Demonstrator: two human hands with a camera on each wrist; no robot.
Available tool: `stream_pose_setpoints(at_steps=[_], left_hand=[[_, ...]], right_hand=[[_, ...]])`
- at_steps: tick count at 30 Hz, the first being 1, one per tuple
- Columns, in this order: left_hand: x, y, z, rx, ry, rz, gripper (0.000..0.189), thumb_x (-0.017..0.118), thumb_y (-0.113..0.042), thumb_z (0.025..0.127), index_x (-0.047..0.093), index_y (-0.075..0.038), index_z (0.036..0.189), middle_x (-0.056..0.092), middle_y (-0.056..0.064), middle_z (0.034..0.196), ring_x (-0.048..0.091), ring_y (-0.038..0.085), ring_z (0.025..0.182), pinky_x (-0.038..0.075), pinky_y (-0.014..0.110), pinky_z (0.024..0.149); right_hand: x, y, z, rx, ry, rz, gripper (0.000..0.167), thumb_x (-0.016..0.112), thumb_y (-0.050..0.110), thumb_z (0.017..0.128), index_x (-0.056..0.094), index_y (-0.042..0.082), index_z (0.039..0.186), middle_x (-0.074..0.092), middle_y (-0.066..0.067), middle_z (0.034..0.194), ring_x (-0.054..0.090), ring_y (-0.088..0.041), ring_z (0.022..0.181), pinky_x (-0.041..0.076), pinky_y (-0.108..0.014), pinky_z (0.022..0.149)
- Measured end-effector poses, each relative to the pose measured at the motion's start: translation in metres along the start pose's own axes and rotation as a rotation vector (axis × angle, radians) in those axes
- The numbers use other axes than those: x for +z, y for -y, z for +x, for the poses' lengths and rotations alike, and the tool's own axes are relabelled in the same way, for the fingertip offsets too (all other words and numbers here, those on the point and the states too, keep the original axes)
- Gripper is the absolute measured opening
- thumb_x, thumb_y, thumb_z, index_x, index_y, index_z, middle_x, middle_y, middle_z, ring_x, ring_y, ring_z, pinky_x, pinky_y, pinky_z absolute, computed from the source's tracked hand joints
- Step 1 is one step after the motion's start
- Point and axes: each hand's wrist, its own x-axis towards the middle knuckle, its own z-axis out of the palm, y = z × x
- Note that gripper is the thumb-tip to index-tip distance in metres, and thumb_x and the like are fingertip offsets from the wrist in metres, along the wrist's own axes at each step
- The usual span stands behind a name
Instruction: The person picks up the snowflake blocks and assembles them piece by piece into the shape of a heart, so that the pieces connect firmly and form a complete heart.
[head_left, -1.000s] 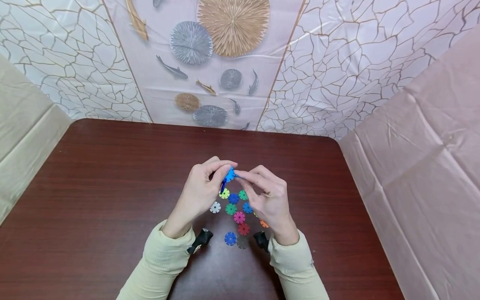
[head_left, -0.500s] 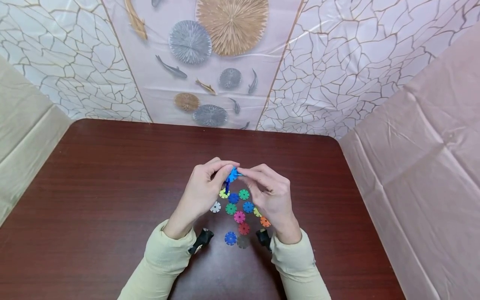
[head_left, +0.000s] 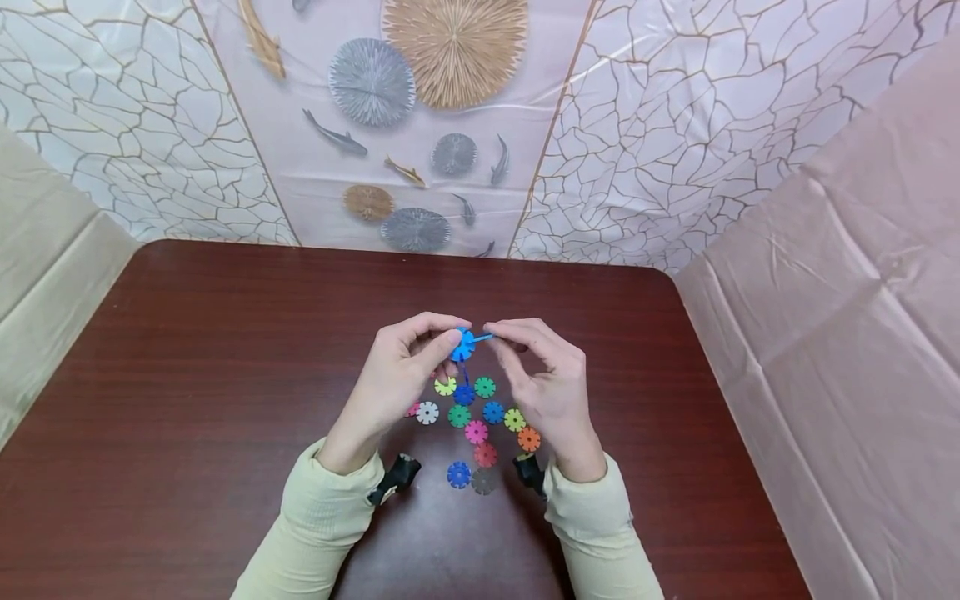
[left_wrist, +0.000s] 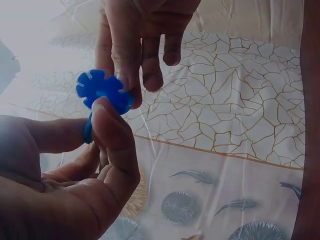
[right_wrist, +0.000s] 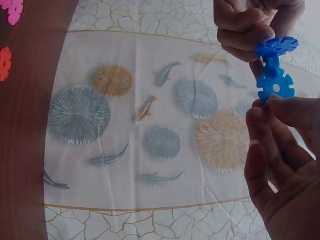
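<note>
Above the table, my left hand (head_left: 397, 375) pinches a light blue notched disc (head_left: 461, 345) between thumb and fingers. Joined to that disc, a darker blue disc (head_left: 463, 369) sticks out downward, seen nearly edge-on. To the right, my right hand (head_left: 551, 379) pinches another light blue disc (head_left: 484, 337) by its edge, and it meets the left-held disc at an angle. In the right wrist view this light blue disc (right_wrist: 276, 87) faces the camera, with the darker blue disc (right_wrist: 276, 46) beyond it. The left wrist view shows a blue disc (left_wrist: 102, 90) between both hands' fingertips.
Several loose notched discs lie on the brown table (head_left: 225, 375) under the hands, among them a white (head_left: 427, 412), a pink (head_left: 476, 432), an orange (head_left: 528, 439) and a grey disc (head_left: 483, 480). Patterned cloth (head_left: 615, 167) hangs behind the table.
The left-held disc has turned to face the head camera more. My right hand has shifted slightly right and up, showing more of its disc. More table discs show between the hands.
</note>
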Motion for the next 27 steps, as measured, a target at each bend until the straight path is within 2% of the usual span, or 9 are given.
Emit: stream_pose_setpoints(at_steps=[4,9,13,16,19,22,24,27], left_hand=[[-0.004,-0.001,0.0,-0.003,-0.025,-0.052,0.018,0.064,-0.013,0.095,0.067,-0.004,0.111,0.066,0.016,0.078,0.064,0.023,0.064,0.056,0.031,0.06],[-0.008,-0.002,0.001,-0.003,-0.081,-0.173,0.018,0.064,-0.007,0.094,0.06,0.002,0.109,0.068,0.02,0.087,0.07,0.025,0.07,0.059,0.036,0.068],[-0.009,-0.002,0.003,0.016,-0.089,-0.257,0.016,0.063,-0.002,0.093,0.055,0.004,0.105,0.07,0.02,0.09,0.072,0.028,0.077,0.058,0.041,0.075],[-0.009,-0.001,0.004,0.035,-0.084,-0.309,0.015,0.063,0.0,0.092,0.054,0.004,0.103,0.071,0.02,0.089,0.073,0.029,0.08,0.058,0.041,0.077],[-0.009,-0.001,0.004,0.047,-0.085,-0.323,0.014,0.063,0.0,0.092,0.054,0.004,0.101,0.071,0.02,0.089,0.073,0.03,0.081,0.058,0.04,0.078],[-0.01,-0.001,0.004,0.045,-0.1,-0.31,0.012,0.063,-0.003,0.093,0.054,0.002,0.1,0.072,0.019,0.089,0.073,0.029,0.081,0.058,0.04,0.078],[-0.01,-0.001,0.003,0.037,-0.111,-0.3,0.012,0.063,-0.005,0.094,0.054,0.0,0.1,0.073,0.018,0.089,0.073,0.028,0.08,0.057,0.042,0.08],[-0.011,0.0,0.003,0.03,-0.123,-0.3,0.013,0.062,-0.006,0.094,0.053,-0.001,0.1,0.073,0.015,0.089,0.073,0.027,0.08,0.056,0.046,0.083]], right_hand=[[-0.007,-0.006,0.0,0.094,-0.003,-0.028,0.025,0.073,-0.004,0.082,0.073,0.004,0.106,0.072,-0.007,0.098,0.062,-0.016,0.078,0.051,-0.023,0.069],[-0.021,-0.025,-0.006,0.325,0.075,-0.165,0.025,0.073,0.015,0.088,0.071,0.015,0.113,0.071,0.002,0.101,0.06,-0.013,0.083,0.049,-0.026,0.069],[-0.029,-0.031,-0.008,0.523,0.236,-0.307,0.034,0.073,0.022,0.088,0.066,0.012,0.12,0.068,-0.002,0.103,0.06,-0.019,0.089,0.05,-0.034,0.073],[-0.031,-0.04,-0.011,0.628,0.395,-0.468,0.044,0.075,0.026,0.087,0.061,0.007,0.125,0.067,-0.009,0.108,0.059,-0.026,0.097,0.045,-0.043,0.085],[-0.031,-0.051,-0.015,0.681,0.502,-0.614,0.049,0.077,0.028,0.085,0.061,0.003,0.125,0.067,-0.014,0.113,0.057,-0.033,0.103,0.037,-0.048,0.089],[-0.031,-0.063,-0.02,0.722,0.59,-0.726,0.043,0.08,0.029,0.082,0.067,0.004,0.114,0.067,-0.013,0.108,0.056,-0.035,0.103,0.036,-0.048,0.087],[-0.032,-0.071,-0.024,0.762,0.674,-0.771,0.034,0.081,0.028,0.08,0.071,0.006,0.103,0.068,-0.011,0.099,0.055,-0.035,0.099,0.036,-0.048,0.084],[-0.034,-0.082,-0.03,0.813,0.781,-0.787,0.034,0.085,0.027,0.075,0.073,0.007,0.1,0.068,-0.008,0.097,0.056,-0.035,0.098,0.038,-0.053,0.087]])
